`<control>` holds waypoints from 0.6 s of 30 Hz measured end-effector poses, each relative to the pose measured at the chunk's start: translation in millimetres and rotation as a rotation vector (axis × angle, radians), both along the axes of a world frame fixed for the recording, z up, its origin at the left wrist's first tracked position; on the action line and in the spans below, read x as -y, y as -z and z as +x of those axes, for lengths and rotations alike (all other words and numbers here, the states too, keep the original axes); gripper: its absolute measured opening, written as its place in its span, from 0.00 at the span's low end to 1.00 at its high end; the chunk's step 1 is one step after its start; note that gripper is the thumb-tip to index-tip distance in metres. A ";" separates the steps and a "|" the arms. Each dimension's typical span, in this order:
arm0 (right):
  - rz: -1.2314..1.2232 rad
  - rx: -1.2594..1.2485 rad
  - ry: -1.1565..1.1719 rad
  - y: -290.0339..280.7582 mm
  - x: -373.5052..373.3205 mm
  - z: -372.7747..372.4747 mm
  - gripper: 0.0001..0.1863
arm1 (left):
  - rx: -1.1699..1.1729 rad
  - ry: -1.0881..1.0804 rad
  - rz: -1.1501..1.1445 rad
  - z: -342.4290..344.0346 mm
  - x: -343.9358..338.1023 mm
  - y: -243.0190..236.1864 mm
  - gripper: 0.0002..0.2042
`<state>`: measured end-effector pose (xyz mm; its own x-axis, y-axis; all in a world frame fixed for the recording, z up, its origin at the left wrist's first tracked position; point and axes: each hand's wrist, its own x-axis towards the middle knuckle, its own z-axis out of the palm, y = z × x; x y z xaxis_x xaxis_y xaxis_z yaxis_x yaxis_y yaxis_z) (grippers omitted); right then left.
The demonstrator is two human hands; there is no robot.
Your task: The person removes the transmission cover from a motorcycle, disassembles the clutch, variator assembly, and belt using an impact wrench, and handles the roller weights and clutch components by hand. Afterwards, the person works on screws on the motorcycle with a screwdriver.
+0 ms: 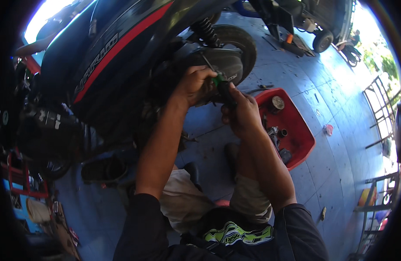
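Observation:
A screwdriver (pixel 226 92) with a black and green handle is tilted in front of the scooter's engine cover (pixel 230 65). My right hand (pixel 244 112) is closed around the black part of its handle. Beside the green end, my left hand (pixel 195 83) has its fingers curled, thumb and forefinger against the screwdriver. A thin metal shaft runs up from there toward the cover; its tip is hard to make out. The dark scooter (pixel 131 48) with a red stripe stands close in front, its rear wheel (pixel 248 52) beyond my hands.
To the right of my right forearm, a red plastic tray (pixel 305 145) holds a round tin (pixel 277 103) and several metal parts. Blue floor tiles (pixel 326 169) spread around. Another vehicle's small wheel (pixel 323 41) is at the far right, and a metal rack (pixel 381 102) stands by the right edge.

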<state>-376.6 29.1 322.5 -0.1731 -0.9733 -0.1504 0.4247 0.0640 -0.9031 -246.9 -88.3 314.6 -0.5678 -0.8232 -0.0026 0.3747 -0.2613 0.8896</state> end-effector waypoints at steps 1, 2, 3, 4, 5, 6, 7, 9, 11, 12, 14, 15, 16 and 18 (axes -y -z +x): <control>-0.069 -0.255 0.029 1.0 0.2 0.9 0.15 | 0.028 -0.018 -0.009 -0.6 -0.5 -0.4 0.11; -0.034 -0.259 -0.006 2.6 0.3 1.7 0.15 | 0.022 -0.029 -0.019 -1.5 -1.8 -0.9 0.11; -0.314 -0.680 0.186 3.7 2.8 3.2 0.16 | 0.292 -0.108 -0.168 -2.1 -2.6 -2.1 0.10; -0.479 -0.972 0.265 4.9 3.2 2.3 0.16 | 0.521 -0.166 -0.347 -3.1 -3.3 -3.3 0.09; -0.599 -1.091 0.381 5.5 5.3 3.3 0.17 | 0.569 -0.182 -0.315 -2.8 -4.9 -4.2 0.09; -0.287 -0.370 0.210 5.5 4.8 1.1 0.18 | 0.266 -0.104 -0.168 -2.5 -6.4 -4.7 0.09; 0.020 0.304 0.093 5.6 5.6 1.7 0.20 | -0.027 -0.041 -0.012 -3.1 -7.5 -5.1 0.08; -0.028 0.075 0.052 4.9 4.0 0.6 0.20 | -0.085 -0.005 0.026 -4.4 -9.4 -4.7 0.08; -0.080 -0.193 0.081 4.1 1.6 0.1 0.19 | -0.131 0.023 0.088 -5.1 -9.6 -3.5 0.08; -0.216 -0.346 0.147 3.7 1.2 0.2 0.19 | 0.013 -0.036 -0.012 -5.7 -8.9 -3.0 0.07; -0.354 -0.495 0.223 2.3 0.0 -3.3 0.19 | 0.161 -0.085 -0.119 -5.5 -6.2 -2.7 0.07; -0.138 -0.013 0.132 1.9 0.0 -5.4 0.19 | 0.042 0.003 -0.020 -3.5 -4.1 -3.6 0.08; 0.083 0.432 0.085 1.4 0.4 -8.4 0.19 | -0.071 0.103 0.077 -1.7 -2.3 -4.4 0.09; 0.053 0.235 0.011 2.0 3.1 -10.5 0.20 | -0.101 0.145 0.096 -1.3 -0.1 -5.2 0.09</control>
<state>-387.1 26.0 320.5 -0.1376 -0.9613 -0.2386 0.6238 0.1030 -0.7748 -248.2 -88.2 319.8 -0.6816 -0.7316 -0.0141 0.4131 -0.4006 0.8178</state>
